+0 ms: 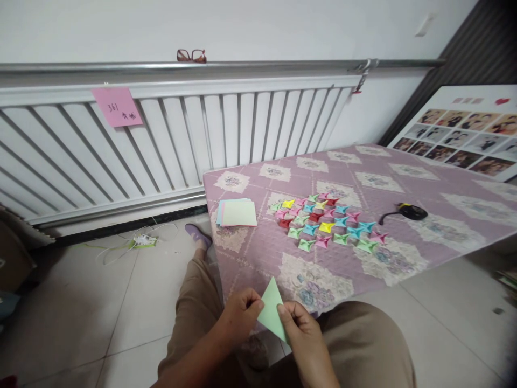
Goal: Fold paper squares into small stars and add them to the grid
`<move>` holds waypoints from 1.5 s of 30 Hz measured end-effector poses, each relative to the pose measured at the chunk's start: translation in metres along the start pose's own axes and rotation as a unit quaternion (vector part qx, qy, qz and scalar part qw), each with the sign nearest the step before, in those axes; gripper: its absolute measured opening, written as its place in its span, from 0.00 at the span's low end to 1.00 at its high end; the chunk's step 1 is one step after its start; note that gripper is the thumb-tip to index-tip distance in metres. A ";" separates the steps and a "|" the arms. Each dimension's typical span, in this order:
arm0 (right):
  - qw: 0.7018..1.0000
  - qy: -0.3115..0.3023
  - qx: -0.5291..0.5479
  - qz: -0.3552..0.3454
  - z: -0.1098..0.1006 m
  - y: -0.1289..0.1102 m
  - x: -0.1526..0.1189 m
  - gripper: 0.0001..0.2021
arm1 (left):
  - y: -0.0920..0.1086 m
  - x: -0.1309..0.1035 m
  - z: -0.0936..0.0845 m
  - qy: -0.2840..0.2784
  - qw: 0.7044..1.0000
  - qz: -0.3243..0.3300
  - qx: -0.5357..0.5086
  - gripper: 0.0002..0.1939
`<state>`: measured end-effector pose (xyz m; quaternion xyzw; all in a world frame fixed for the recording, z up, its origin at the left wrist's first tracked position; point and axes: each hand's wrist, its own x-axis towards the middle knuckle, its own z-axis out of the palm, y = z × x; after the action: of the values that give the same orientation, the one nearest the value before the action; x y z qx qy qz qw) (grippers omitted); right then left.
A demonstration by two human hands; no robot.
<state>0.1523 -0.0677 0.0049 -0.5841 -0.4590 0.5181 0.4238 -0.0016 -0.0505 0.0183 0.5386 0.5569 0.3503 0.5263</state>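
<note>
A light green sheet of paper, folded to a pointed shape, is held between both hands just off the near edge of the table. My left hand pinches its left side between thumb and fingers. On the right side, my right hand grips it with the thumb lying on top. Beyond them, several small folded paper pieces in green, pink, blue, yellow and red stand in rows on the cloth. To their left lies a stack of square paper, pale green on top with pink and blue edges below.
A purple flowered cloth covers the table. A black object with a yellow part lies at the right, near a photo board. Behind stands a white radiator with a pink note; glasses rest on the pipe. A power strip lies on the floor.
</note>
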 end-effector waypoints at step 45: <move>0.997 0.011 0.068 0.018 0.003 0.002 0.001 0.20 | -0.028 -0.004 0.007 -0.054 0.980 -0.075 -0.178 0.17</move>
<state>0.1498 -0.0675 0.0028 -0.5676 -0.4073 0.5496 0.4582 -0.0018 -0.0601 -0.0087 0.4112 0.4957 0.3734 0.6677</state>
